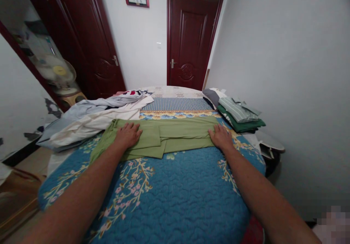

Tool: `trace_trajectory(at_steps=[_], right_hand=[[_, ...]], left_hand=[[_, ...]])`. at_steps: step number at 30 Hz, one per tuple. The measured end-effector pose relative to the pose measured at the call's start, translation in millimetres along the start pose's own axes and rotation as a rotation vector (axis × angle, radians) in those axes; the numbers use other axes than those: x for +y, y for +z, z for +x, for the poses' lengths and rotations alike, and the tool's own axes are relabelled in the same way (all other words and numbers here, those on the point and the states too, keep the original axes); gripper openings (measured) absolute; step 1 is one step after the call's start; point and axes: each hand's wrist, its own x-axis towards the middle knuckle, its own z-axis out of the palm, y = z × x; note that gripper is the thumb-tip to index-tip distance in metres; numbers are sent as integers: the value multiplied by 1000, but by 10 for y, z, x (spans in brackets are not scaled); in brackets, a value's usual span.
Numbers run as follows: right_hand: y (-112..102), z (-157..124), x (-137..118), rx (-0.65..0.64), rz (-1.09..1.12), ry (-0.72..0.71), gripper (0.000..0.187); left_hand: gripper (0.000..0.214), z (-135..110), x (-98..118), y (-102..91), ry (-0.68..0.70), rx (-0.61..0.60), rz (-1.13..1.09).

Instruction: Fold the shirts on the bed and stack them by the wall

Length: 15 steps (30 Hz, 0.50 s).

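Note:
A light green garment (186, 127) lies stretched sideways over a blue quilted cloth (175, 196), with some parts folded over others. Whether it is a shirt or trousers I cannot tell. Flat on its left part rests my left hand (128, 134), fingers open and slightly spread. My right hand (221, 136) touches the garment's right end, palm down with the fingers stretched out. Neither hand grips anything visible. Bunched green fabric reaches left past my left wrist, and my forearm hides some of it.
Loose white and grey clothes (101, 116) are heaped at the table's left edge. Folded clothes (240, 114) are stacked at the right. A striped cloth (176, 104) lies beyond the garment. A fan (58, 70) stands at the far left, and a wall (287, 72) runs along the right.

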Motion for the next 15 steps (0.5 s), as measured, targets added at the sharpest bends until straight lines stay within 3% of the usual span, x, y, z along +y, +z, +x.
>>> trace_trajectory(at_steps=[5,8,11,15], right_hand=[[-18,-33,23,111,-11,-42,63],[-68,-68,-84,253,9,-197,55],[-100,-102,-407,290,105,-402,53],[-109,-155,-1109,168,225,-616,55]], left_hand=[[80,78,-37,135,-215,-63,-72],[84,83,-42,146,-270,-61,-103],[86,85,-30,144,-284,-62,-124],[86,92,-23,148,-282,-63,-125]])
